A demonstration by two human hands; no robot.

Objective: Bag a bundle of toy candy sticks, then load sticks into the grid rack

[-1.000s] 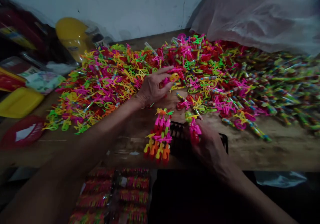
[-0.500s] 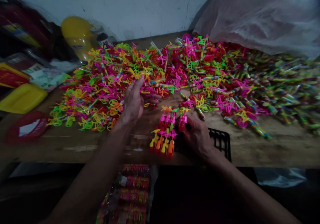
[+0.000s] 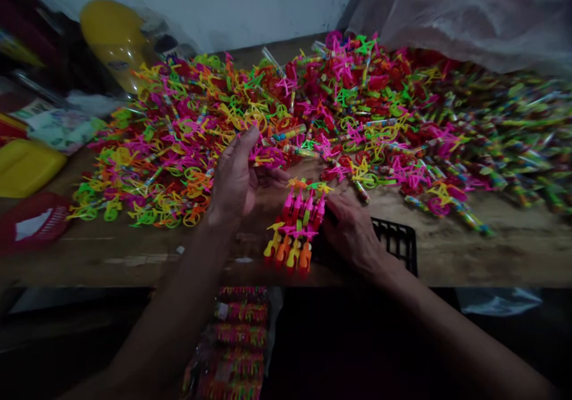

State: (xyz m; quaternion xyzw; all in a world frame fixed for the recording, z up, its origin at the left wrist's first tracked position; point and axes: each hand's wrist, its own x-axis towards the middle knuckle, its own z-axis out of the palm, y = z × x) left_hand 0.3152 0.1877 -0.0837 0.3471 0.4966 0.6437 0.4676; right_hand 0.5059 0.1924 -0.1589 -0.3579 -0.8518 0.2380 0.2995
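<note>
Small bright plastic toys stand in two rows at the table's front: pink and green toys (image 3: 305, 206) behind, yellow and orange toys (image 3: 287, 254) in front. My right hand (image 3: 353, 230) is at the right end of the back row, fingers closed on a pink toy (image 3: 319, 207); its fingertips are partly hidden. A black slotted tray (image 3: 395, 244) shows beyond that hand. Left of the rows, my left hand (image 3: 232, 182) is raised beside the pile, thumb and fingers apart. Pink and yellow pieces show between its fingers, apparently part of the pile behind.
A wide heap of coloured toys and candy-filled tubes (image 3: 339, 126) covers the back of the wooden table (image 3: 469, 263). At left lie a yellow container (image 3: 27, 167) and a red basket (image 3: 33, 221). Packed toys (image 3: 241, 334) sit below the front edge. A plastic sheet (image 3: 447, 12) hangs at right.
My right hand has moved the pink toy slightly left, against the others in the back row. My left hand stays raised by the pile. The view has shifted a little.
</note>
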